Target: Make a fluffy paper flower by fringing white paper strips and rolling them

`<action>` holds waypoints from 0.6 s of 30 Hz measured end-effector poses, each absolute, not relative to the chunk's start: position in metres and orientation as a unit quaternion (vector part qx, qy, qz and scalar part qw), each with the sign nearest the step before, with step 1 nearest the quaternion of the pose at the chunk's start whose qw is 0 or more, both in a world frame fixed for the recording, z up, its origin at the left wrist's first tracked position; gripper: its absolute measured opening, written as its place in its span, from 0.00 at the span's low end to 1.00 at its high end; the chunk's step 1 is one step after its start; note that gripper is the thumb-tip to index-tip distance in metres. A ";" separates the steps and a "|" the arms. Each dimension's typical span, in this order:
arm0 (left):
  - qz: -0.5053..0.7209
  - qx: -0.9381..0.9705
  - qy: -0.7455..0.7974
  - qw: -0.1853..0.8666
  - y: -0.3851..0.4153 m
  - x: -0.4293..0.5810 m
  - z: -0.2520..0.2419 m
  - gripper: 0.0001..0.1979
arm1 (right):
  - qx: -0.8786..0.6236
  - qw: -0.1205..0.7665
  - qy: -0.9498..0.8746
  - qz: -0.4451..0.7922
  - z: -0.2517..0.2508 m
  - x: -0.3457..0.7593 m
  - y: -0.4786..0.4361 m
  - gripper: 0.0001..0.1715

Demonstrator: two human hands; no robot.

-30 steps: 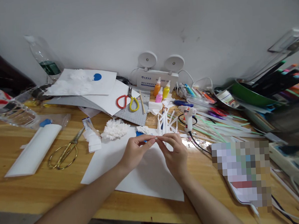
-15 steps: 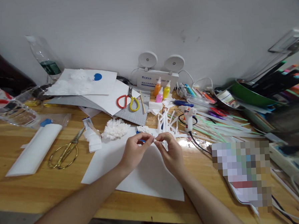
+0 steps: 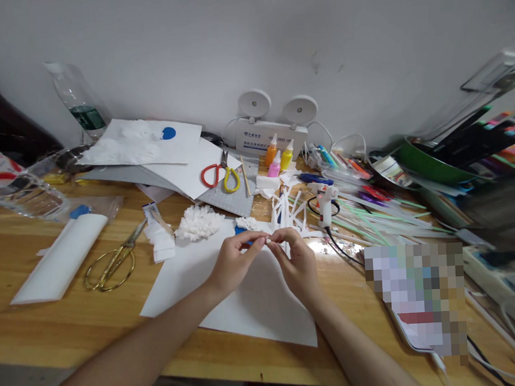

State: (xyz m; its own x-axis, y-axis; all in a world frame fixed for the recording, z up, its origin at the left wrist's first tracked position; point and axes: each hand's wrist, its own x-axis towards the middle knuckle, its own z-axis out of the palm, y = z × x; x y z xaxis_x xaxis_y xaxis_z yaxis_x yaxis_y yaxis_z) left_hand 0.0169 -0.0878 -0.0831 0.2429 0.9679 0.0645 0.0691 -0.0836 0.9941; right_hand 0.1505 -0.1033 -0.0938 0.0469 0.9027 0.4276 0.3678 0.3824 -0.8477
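Observation:
My left hand and my right hand meet over a white paper sheet on the wooden table. Both pinch a small white piece between fingertips, thumbs and forefingers pressed together. Just behind the fingers lie a small white fluffy lump and a bit of blue. A bigger white paper flower lies left of it. A pile of cut white paper strips is behind my right hand.
Gold scissors and a white roll lie at left. Red-and-yellow scissors, small paint bottles, a white glue gun with cord, pens and straws crowd the back and right. A plastic bottle stands back left.
My fingertips have worked the small white piece, drawing closer together and shifting slightly; the hands stay in the same place over the sheet.

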 end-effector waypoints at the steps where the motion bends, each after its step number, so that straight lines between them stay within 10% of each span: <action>1: 0.434 0.595 0.433 0.520 -0.088 0.017 -0.083 0.12 | -0.498 0.527 -0.640 0.256 -0.093 0.151 -0.103 0.02; 18: 0.426 0.593 0.433 0.528 -0.088 0.017 -0.086 0.12 | -0.526 0.542 -0.645 0.115 -0.096 0.147 -0.108 0.07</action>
